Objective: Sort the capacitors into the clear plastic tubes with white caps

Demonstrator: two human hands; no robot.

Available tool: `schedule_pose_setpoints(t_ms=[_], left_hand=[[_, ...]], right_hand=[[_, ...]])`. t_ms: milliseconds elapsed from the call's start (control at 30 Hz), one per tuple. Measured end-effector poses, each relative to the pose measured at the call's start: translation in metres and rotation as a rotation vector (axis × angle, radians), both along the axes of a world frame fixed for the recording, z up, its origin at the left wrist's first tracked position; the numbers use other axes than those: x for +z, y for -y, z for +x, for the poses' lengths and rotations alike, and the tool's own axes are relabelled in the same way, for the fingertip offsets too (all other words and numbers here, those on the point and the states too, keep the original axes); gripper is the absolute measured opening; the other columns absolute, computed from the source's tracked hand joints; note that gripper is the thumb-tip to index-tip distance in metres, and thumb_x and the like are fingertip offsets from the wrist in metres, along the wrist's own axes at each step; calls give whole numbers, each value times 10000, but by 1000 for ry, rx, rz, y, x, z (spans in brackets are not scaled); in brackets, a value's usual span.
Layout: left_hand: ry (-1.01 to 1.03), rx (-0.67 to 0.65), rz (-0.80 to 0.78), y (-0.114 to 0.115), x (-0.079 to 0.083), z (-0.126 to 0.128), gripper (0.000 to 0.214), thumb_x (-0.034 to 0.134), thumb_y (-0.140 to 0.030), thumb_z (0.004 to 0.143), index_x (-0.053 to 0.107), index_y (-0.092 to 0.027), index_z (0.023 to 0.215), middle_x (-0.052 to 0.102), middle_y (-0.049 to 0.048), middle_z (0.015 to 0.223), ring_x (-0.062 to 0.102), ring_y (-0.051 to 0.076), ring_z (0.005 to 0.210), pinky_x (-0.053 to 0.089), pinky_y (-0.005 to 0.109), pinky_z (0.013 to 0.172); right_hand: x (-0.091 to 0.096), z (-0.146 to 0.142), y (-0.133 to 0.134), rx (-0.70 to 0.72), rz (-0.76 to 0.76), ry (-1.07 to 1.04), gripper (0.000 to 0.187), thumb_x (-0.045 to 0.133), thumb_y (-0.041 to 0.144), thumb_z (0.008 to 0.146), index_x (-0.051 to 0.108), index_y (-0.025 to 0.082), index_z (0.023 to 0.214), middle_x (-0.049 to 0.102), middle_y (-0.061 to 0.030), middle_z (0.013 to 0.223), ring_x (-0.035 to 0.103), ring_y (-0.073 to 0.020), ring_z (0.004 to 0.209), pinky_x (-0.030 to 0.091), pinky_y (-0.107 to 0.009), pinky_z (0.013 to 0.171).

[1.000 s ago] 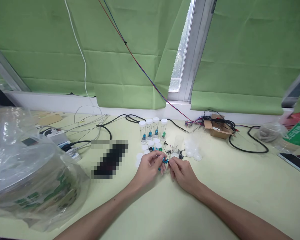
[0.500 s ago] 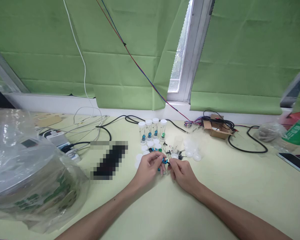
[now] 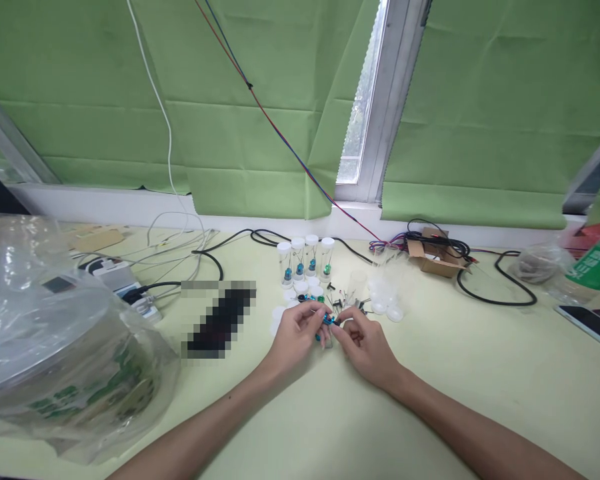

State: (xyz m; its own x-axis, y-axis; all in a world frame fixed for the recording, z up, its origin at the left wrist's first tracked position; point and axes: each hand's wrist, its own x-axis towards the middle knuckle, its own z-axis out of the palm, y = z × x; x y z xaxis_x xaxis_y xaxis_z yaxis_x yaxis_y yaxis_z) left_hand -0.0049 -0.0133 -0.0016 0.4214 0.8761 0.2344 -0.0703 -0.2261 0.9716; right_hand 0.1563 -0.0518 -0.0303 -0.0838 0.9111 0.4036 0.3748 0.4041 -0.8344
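Note:
My left hand (image 3: 296,335) and my right hand (image 3: 364,345) meet at the middle of the pale green table (image 3: 480,380), fingers pinched together on a small blue electronic part (image 3: 328,323) with thin wire legs. Just beyond them lies a loose heap of small components (image 3: 344,301) and white caps (image 3: 386,308). Behind that stand several clear vials with white lids (image 3: 305,260), each holding a blue or green part.
A large clear plastic bag over a round tin (image 3: 55,360) fills the left. A pixelated dark object (image 3: 220,319), power strip (image 3: 123,283) and cables (image 3: 215,257) lie left of centre. A cardboard box with wires (image 3: 437,257) and black cable (image 3: 500,287) sit at the right.
My right hand's fingers have shifted slightly up and left over the blue part; the left hand stays pinched on it. Nothing else has moved.

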Motion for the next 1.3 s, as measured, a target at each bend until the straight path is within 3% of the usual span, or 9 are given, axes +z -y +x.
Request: schedule_pose_setpoints(t_ms=[233,467,967,1033,1167,1300], left_hand=[[-3,-34,9,0,-2,0,212,543,-335,926,637,-148,891,595,-10,610,556,106,523,452,233,574],[-11,-42,6,2,-2,0,225,547,-353,924,630,-148,881,596,-7,615,547,113,526,453,245,575],[-14,-40,-4,2,0,3,234,554,-363,915,631,-149,860,607,4,619,557,125,530,456,253,571],[-15,-34,-14,2,0,2,232,554,-365,915,632,-150,872,609,4,621,557,124,526,458,254,572],[-2,-18,-26,1,-1,1,225,561,-364,911,635,-153,887,608,0,613,565,126,520,460,252,567],[13,20,-49,0,0,0,220,580,-371,901,634,-158,886,608,-8,592,568,125,505,460,256,579]], right_hand=[[4,0,2,21,-12,13,259,435,361,967,524,195,788,469,54,523,400,-105,456,305,-234,470],[2,1,-2,-37,36,99,358,374,345,989,435,212,662,469,50,472,409,-106,432,333,-242,508],[0,0,-2,-88,11,71,472,332,390,1000,466,199,590,467,35,425,431,-107,420,359,-248,517],[1,0,-1,-101,-8,43,431,357,408,992,494,193,645,460,43,438,416,-104,417,341,-245,489],[3,0,1,-78,-50,-35,245,458,423,956,515,185,958,390,97,477,355,-96,412,272,-223,429],[3,-1,2,-11,-6,-58,222,541,383,915,466,197,1010,444,86,553,412,-102,473,314,-216,459]])
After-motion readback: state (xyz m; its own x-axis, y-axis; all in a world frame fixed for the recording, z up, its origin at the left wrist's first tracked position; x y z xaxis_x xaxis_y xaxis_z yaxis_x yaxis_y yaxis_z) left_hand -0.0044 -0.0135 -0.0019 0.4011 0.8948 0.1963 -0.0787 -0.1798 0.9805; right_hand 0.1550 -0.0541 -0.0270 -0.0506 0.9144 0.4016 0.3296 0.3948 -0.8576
